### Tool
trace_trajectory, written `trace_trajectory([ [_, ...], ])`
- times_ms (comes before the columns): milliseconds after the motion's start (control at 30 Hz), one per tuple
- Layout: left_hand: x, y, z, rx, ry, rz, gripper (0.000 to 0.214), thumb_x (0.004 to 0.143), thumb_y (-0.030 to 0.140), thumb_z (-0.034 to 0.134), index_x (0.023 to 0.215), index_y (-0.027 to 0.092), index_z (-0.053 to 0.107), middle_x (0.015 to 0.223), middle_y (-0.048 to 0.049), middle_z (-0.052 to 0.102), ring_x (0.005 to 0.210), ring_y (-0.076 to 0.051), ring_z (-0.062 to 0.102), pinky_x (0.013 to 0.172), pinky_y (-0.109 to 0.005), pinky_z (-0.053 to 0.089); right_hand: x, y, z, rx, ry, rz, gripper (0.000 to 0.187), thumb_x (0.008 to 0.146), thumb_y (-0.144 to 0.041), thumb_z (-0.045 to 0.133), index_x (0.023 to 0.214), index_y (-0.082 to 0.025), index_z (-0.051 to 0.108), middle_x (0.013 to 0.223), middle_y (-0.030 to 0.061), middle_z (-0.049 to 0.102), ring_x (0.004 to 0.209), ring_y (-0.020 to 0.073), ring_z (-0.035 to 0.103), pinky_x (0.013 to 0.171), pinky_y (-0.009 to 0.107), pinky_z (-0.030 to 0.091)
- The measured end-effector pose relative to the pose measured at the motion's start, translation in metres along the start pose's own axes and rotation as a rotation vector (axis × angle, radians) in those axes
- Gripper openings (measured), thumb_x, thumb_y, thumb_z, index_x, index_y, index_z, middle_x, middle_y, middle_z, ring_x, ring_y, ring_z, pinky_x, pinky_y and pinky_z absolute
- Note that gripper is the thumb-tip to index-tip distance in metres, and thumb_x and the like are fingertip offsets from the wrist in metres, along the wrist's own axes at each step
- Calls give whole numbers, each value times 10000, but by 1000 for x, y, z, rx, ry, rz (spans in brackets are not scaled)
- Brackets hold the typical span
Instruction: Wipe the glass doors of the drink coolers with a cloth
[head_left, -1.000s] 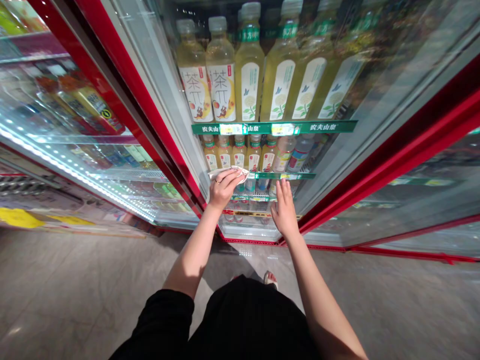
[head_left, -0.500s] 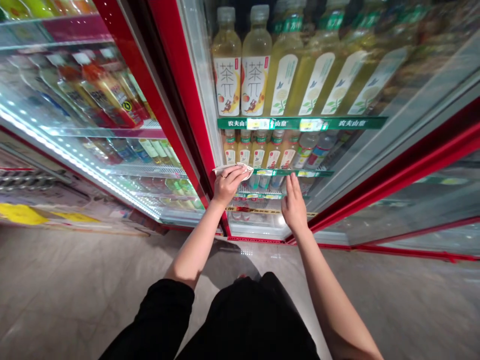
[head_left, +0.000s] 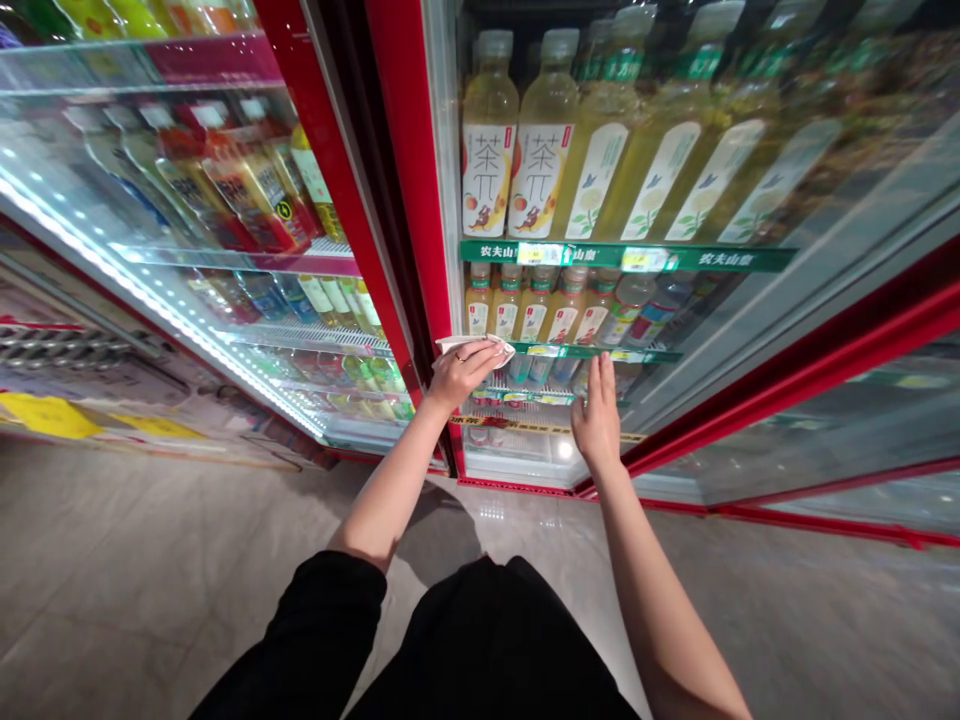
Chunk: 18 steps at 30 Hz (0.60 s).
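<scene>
Left hand [head_left: 459,380]: fingers clamped over cloth [head_left: 451,343], cloth under fingertips, likely for flat contact with glass door [head_left: 525,460]. Right hand [head_left: 598,420]: unloaded, fingers extended, right of cloth, presumably bracing; contact unclear.

The pale rag [head_left: 450,346] in my left hand [head_left: 463,377] looks matt and creased; I can't tell cloth from paper. The glass [head_left: 720,330] before me is smooth and shiny, its red frame [head_left: 409,180] glossy. A smooth, plastic-looking green strip [head_left: 727,259] lines the front edge of the shelf [head_left: 675,258] under clear plastic bottles [head_left: 550,98]. My black sleeve [head_left: 322,610] is matt cloth; the grey floor [head_left: 247,540] has a soft polish.
</scene>
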<state>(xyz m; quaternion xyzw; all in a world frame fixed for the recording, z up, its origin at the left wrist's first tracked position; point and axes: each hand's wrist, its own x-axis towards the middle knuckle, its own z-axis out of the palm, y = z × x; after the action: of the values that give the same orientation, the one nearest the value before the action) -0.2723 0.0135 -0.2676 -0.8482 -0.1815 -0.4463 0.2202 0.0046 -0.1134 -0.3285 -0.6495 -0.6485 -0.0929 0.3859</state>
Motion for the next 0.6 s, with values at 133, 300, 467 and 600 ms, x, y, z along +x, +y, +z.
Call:
trace_trajectory([
  [133,-6,-7,-9,5,27,-44,322,1038,137,699,1320,281,757,1235,-7,843,1193,-180,794,1096,-349,645,0,-5,4,5,19,-1,981,952,-61,429,1775,-294,-52,1875,68,36,1724,306,109,1352,608,322],
  [300,-8,-7,-2,-45,-19,-121,348,1050,148,681,1351,311,745,1225,-4,839,1236,-176,774,1113,-356,633,-1,-4,6,-10,28,14,972,963,-77,445,1776,-302,-39,1875,70,47,1724,308,110,1347,611,334],
  [467,-21,-6,11,14,164,-266,309,1055,181,679,1304,335,776,1219,-10,832,1221,-187,768,1123,-369,621,2,-10,-4,-84,71,-59,947,985,-69,446,1777,-300,-17,1864,77,127,1714,314,172,1340,600,370],
  [600,-33,0,15,73,221,-282,289,1056,193,678,1275,345,789,1166,-12,839,1150,-189,785,1077,-355,642,13,-25,-7,-129,43,-222,948,979,-35,439,1775,-316,7,1844,64,227,1700,295,231,1341,563,394],
])
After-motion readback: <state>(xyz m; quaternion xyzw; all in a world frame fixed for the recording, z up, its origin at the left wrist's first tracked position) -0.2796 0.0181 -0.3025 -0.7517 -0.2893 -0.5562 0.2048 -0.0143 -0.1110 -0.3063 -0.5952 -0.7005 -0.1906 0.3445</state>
